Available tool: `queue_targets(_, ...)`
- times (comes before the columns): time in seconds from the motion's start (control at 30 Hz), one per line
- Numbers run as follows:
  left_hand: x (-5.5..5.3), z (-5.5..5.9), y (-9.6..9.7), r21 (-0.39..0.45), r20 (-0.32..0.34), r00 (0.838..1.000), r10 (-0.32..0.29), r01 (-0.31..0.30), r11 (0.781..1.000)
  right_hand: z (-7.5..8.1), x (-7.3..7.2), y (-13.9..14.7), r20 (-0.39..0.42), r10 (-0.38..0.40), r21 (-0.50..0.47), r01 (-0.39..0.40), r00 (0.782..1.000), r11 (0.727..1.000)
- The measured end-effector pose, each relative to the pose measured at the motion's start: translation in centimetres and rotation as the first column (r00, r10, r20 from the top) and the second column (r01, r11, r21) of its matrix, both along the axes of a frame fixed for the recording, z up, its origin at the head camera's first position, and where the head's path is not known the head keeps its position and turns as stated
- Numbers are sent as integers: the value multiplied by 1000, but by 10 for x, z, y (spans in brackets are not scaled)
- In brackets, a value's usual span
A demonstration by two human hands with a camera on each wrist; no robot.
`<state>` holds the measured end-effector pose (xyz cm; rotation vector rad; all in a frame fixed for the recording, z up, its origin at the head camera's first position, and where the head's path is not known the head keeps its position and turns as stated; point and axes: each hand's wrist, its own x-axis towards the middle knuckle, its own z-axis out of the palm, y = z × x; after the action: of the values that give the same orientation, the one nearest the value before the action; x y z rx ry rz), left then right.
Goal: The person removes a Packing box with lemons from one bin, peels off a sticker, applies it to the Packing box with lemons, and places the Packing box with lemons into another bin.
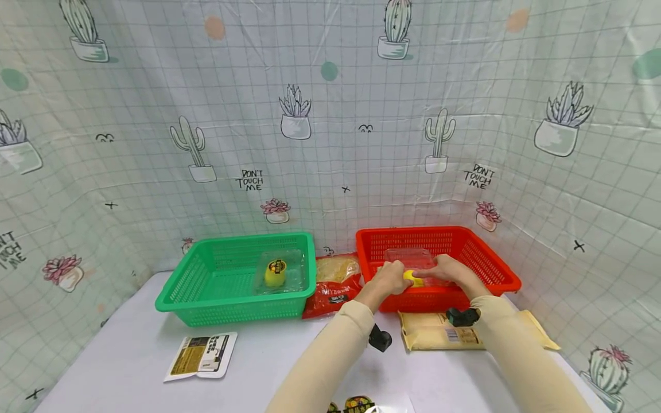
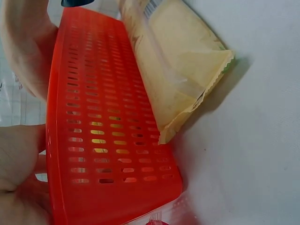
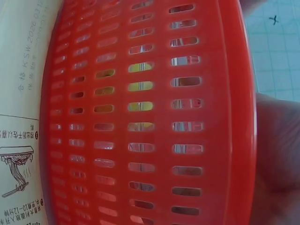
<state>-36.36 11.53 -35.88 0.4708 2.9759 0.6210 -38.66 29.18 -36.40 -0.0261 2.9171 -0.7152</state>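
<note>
Both hands reach over the front rim of the red basket (image 1: pixel 439 299). Inside it, a yellow round thing (image 1: pixel 413 277) shows between them, along with a clear plastic box (image 1: pixel 410 256). My left hand (image 1: pixel 391 278) is close against the yellow thing's left side, fingers bent down and their tips hidden. From the right, my right hand (image 1: pixel 450 269) stretches its thumb toward the yellow thing. In both wrist views the basket wall (image 2: pixel 101 98) hides most fingers; yellow shows through its slots (image 3: pixel 140 86). Whether either hand grips the yellow thing or the box cannot be seen.
Left stands a green basket (image 1: pixel 237 310) with a clear box (image 1: pixel 296 272) holding a yellow labelled thing (image 1: pixel 275 274). A red packet (image 1: pixel 330 295) lies between the baskets. A cream packet (image 1: pixel 434 332) lies before the red basket, a white-brown pouch (image 1: pixel 202 355) at front left.
</note>
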Motion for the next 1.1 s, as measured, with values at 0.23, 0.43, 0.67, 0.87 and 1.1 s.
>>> queue_targets(0.23,-2,1,-4,13,-30,999,-40,40,999,-1,-1,1,-7,-8,-34,8,1000,999)
queue_targets(0.43,0,0,-8,102,-45,999,6,-1,995,2,0,3,-4,-33,-74,32,999,997)
queue_targets(0.67,-2,-2,-14,259,-154,988,20,21,966,6,2,8,-19,-47,-146,44,999,988)
queue_targets(0.87,-2,1,-19,451,-84,992,96,-49,891,20,12,8,-58,-28,-133,20,998,991)
queue_targets(1.1,-2,15,-34,685,90,996,5,-65,726,41,22,4,-78,-11,-139,0,997,990)
